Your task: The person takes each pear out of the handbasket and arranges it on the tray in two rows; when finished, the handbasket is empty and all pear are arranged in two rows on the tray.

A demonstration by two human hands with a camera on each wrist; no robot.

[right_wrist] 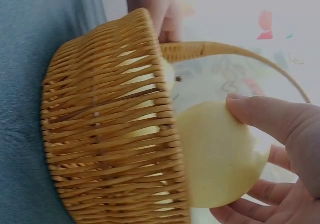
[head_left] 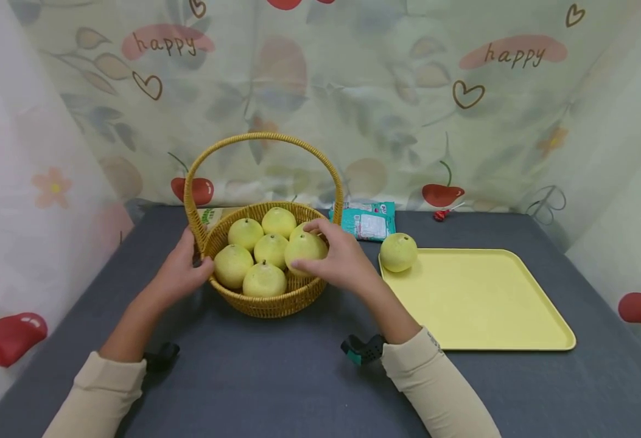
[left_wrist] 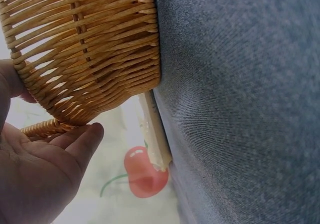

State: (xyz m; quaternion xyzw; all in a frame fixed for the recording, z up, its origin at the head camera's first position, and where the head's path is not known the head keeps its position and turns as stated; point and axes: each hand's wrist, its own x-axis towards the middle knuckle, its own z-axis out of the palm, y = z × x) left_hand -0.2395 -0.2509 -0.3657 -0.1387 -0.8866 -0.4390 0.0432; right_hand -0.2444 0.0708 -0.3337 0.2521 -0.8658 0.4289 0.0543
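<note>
Two hands work at a wicker basket (head_left: 268, 305) of pale yellow-green pears (head_left: 264, 280).
The left hand (head_left: 182, 267) grips the basket's rim at the foot of its tall handle (head_left: 262, 135); the right hand (head_left: 347, 255) is clamped on one pear (head_left: 308, 248) at the basket's right side, thumb and fingers on opposite sides of it, with other pears close by. To the right of the basket, a lone pear (head_left: 399, 252) sits at the far left corner of a yellow tray (head_left: 484, 304). Near that pear, a teal packet (head_left: 372, 222) lies on the grey cloth (head_left: 276, 377).
</note>
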